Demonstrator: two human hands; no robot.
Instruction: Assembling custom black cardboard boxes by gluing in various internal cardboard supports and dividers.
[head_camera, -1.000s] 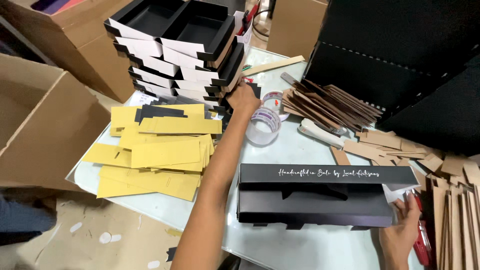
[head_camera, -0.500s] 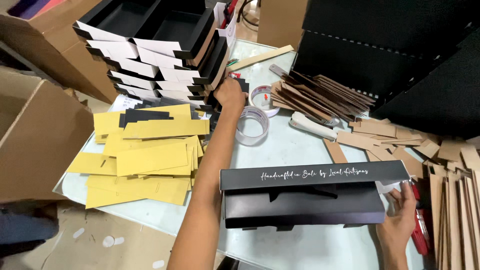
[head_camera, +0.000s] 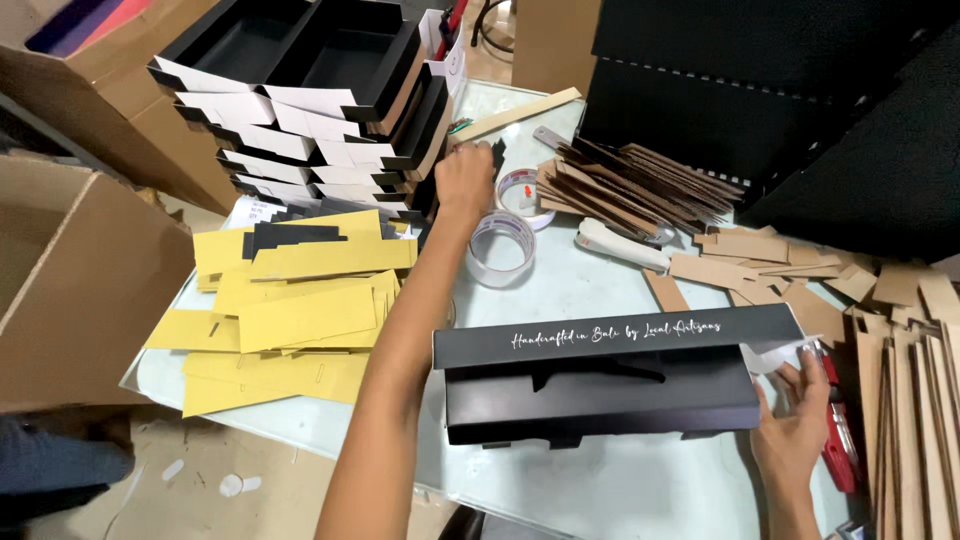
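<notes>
Head view: tape rolls (head_camera: 502, 248) beside trays (head_camera: 330, 120).

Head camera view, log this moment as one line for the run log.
left hand: reaching at black tray stack | right hand: holding black box end | tape rolls between

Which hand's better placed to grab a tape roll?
Left, probably. The left hand is stretched out by the black tray stack, close to both tape rolls. The right hand is at the black box end, farther away.
</notes>
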